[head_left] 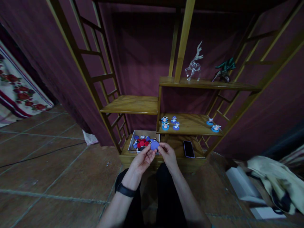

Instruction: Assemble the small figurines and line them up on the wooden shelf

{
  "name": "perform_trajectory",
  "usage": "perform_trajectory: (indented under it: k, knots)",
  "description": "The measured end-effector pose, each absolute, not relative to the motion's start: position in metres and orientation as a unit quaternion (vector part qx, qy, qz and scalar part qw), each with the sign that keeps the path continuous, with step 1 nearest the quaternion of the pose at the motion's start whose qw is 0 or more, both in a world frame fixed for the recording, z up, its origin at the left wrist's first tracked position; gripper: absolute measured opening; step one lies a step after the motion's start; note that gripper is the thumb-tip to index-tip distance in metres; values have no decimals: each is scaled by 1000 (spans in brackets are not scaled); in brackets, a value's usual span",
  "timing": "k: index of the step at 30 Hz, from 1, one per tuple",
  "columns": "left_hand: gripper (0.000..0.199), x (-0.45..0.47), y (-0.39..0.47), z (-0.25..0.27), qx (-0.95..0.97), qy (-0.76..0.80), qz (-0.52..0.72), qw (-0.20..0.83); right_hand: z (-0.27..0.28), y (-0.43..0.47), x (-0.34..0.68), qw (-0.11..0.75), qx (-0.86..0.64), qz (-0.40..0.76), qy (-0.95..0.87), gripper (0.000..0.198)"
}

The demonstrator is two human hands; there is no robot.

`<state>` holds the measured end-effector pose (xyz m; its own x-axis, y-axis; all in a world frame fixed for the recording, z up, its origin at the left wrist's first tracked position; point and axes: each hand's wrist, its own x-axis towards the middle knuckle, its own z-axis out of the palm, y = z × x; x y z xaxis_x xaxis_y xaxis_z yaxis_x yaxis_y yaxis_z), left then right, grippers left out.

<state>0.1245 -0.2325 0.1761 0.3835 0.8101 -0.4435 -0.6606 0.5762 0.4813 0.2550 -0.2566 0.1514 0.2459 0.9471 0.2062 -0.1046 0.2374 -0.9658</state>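
Between my two hands is a flat, round purple disc, much like the bases under the small figurines. My left hand pinches its left edge with the palm partly turned up. On the right edge, the fingers and thumb of my right hand close on it. Whatever is on the disc's far side is hidden. Just behind the hands, a shallow cardboard box holds several small figurines and red, blue and dark round pieces. Two purple-based figurines and two blue-based figurines stand grouped on the shelf above.
Two more figurines stand at the right of the middle shelf. A phone lies on the bottom shelf. Higher up are a clear deer ornament and a dark green ornament. Cloth and a white box lie on the floor right.
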Motion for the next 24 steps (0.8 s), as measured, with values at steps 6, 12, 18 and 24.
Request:
perform_trajectory:
  k: [6,12,18,24]
  knots:
    - [15,120,-231,171,193,328,492,783,144,-254,253,637,-463,440,-431,35]
    - [35,117,-235,167,272,344,528,727,145,-256,246,642,-437,502,-381,45]
    - [40,118,-236,162,343,352,562,665,146,-259,237,654,-403,535,-353,43]
    - [40,122,-241,167,362,372,576,632,141,-260,234,646,-413,539,-350,42]
